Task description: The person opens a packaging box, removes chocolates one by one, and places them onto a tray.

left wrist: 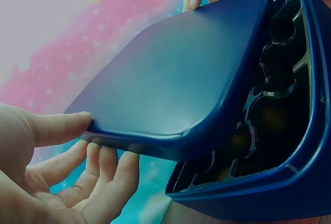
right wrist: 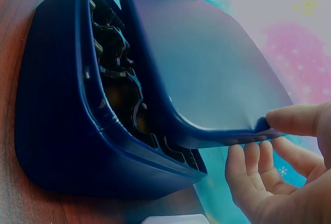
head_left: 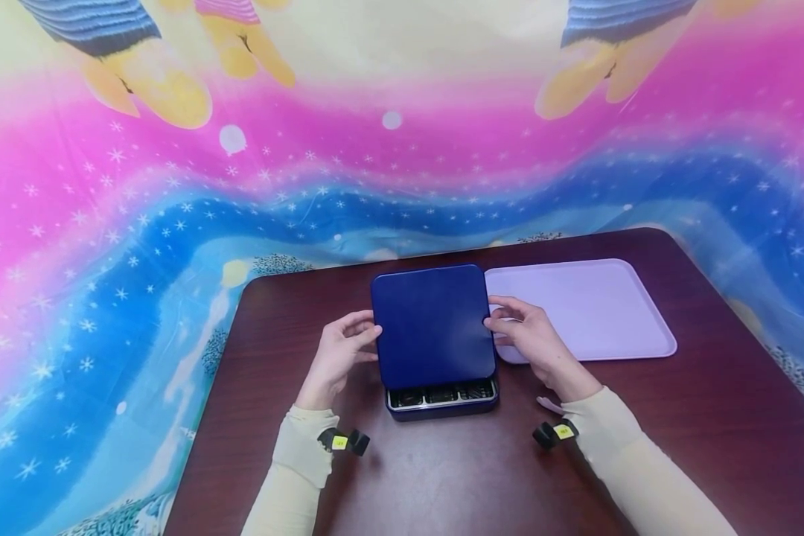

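Observation:
A dark blue square tin lid (head_left: 435, 324) is tilted over its matching tin box (head_left: 442, 412). The near side of the box is uncovered, and a dark insert (left wrist: 274, 115) with several moulded compartments shows inside. My left hand (head_left: 342, 348) pinches the lid's left edge, thumb on top and fingertips beneath. On the opposite edge my right hand (head_left: 534, 339) pinches the lid the same way. Both wrist views show the lid raised off the rim. What lies deeper in the compartments is too dark to tell.
A lavender tray (head_left: 589, 313) lies on the brown table (head_left: 442, 476), right of the box and partly behind my right hand. Behind the table hangs a colourful printed cloth (head_left: 388, 156). Small wrist cameras (head_left: 355, 442) sit on both cuffs.

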`<move>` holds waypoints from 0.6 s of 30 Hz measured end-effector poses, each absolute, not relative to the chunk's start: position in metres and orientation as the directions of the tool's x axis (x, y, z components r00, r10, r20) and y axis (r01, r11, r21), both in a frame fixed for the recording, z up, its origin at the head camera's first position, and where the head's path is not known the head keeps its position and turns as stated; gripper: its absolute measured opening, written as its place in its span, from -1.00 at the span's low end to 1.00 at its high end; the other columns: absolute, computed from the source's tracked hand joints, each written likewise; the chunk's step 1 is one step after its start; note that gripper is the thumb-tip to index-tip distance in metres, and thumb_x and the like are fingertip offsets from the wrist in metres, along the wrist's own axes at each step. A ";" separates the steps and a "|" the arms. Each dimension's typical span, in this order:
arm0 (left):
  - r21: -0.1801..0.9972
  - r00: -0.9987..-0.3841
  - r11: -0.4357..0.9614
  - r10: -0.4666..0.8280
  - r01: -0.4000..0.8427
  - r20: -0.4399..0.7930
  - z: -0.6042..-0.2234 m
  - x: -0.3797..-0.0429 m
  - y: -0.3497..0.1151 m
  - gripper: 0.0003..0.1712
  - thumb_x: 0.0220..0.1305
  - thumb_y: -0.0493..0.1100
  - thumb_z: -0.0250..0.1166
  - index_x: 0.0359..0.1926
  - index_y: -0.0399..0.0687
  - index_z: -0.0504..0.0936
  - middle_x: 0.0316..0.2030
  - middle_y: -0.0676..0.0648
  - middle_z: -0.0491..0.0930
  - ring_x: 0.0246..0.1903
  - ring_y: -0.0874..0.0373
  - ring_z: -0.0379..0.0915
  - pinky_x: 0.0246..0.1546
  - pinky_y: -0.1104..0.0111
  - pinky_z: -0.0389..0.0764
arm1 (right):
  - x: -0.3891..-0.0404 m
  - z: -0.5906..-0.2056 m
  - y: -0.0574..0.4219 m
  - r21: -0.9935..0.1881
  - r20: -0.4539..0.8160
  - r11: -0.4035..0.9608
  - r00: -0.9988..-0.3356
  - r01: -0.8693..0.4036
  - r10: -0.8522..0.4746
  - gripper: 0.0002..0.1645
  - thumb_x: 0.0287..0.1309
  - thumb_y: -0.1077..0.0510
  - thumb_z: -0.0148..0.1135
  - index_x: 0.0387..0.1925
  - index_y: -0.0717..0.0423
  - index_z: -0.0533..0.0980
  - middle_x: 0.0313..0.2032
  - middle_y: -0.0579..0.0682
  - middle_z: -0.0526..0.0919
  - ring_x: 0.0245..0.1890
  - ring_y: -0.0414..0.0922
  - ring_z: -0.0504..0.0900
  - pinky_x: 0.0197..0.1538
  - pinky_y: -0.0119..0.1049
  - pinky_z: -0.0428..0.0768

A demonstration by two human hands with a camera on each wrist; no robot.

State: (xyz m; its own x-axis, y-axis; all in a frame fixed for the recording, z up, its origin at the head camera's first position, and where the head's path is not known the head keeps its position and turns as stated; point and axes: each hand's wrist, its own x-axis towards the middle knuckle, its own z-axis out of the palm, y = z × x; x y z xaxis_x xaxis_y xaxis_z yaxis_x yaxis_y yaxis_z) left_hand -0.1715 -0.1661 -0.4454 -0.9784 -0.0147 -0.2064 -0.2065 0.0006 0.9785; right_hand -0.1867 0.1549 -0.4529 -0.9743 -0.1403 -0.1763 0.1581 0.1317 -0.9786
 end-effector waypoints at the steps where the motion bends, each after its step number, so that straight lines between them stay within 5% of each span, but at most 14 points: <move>1: 0.979 -0.978 0.000 -0.013 -0.206 -0.206 -0.445 -0.171 -0.166 -0.57 0.31 -0.32 0.37 0.19 -0.24 0.59 -0.27 -0.06 0.62 -0.36 0.09 0.60 -0.21 -0.05 0.73 | -0.187 -0.453 0.155 -0.978 -0.179 0.134 -0.974 0.161 -0.138 -0.36 0.35 0.19 0.27 0.41 0.16 0.37 -0.09 0.08 0.51 -0.15 -0.15 0.62 0.05 -0.02 0.68; 10: 0.983 -0.982 -0.033 -0.042 -0.181 -0.182 -0.444 -0.170 -0.165 -0.61 0.31 -0.32 0.37 0.14 -0.26 0.62 -0.25 -0.07 0.68 -0.37 0.08 0.63 -0.38 0.18 0.73 | -0.187 -0.452 0.156 -0.977 -0.183 0.137 -0.972 0.163 -0.146 -0.34 0.36 0.18 0.25 0.44 0.14 0.34 0.12 0.25 0.51 -0.12 -0.15 0.65 0.09 0.02 0.66; 18: 0.986 -0.990 -0.094 -0.026 -0.138 -0.141 -0.446 -0.171 -0.166 -0.63 0.36 -0.36 0.30 0.17 -0.17 0.58 -0.30 -0.01 0.67 -0.38 0.14 0.62 -0.38 0.20 0.72 | -0.186 -0.453 0.155 -0.986 -0.142 0.103 -0.983 0.130 -0.119 -0.32 0.36 0.23 0.25 0.46 0.12 0.32 0.13 0.34 0.54 -0.18 -0.24 0.65 -0.09 -0.22 0.71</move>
State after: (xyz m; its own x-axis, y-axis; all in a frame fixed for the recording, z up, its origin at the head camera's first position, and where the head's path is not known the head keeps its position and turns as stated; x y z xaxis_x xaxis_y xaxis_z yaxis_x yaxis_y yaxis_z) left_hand -0.1707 -0.1658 -0.4456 -0.9897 -0.0262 -0.1409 -0.1379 -0.0942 0.9860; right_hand -0.1863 0.1551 -0.4531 -0.9826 -0.1194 -0.1421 0.1301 0.1032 -0.9861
